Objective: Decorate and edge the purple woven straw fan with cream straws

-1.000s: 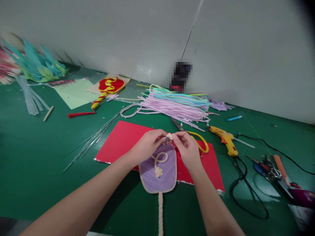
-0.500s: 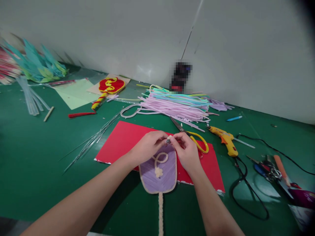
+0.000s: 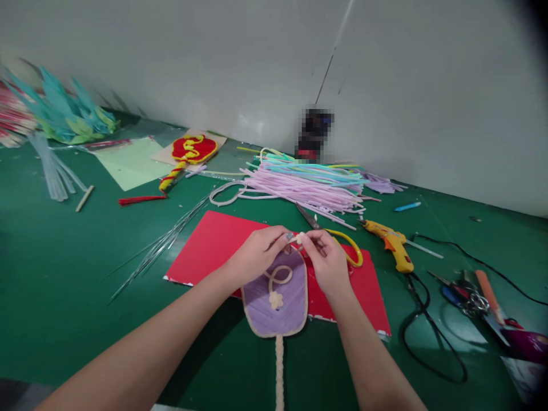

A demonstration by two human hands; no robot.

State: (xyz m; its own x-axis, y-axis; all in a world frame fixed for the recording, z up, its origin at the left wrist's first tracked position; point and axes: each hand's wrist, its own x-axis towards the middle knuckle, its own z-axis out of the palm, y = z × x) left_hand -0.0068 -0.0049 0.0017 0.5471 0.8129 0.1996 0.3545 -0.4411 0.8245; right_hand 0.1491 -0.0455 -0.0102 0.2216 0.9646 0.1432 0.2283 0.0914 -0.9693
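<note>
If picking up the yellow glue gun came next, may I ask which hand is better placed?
Probably the right hand: the glue gun lies to its right, with the left hand farther off, though both are at a small cream piece.

Bare forearms (image 3: 171,328) — slender, tapering to narrow wrists (image 3: 229,275) — run into a bare left hand (image 3: 259,253) and an equally bare right hand (image 3: 329,262).

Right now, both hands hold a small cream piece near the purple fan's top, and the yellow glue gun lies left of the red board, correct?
Not quite: the head view shows the yellow glue gun right of the red board, not left. The left hand and right hand do hold the small cream piece near the top of the purple fan.
</note>
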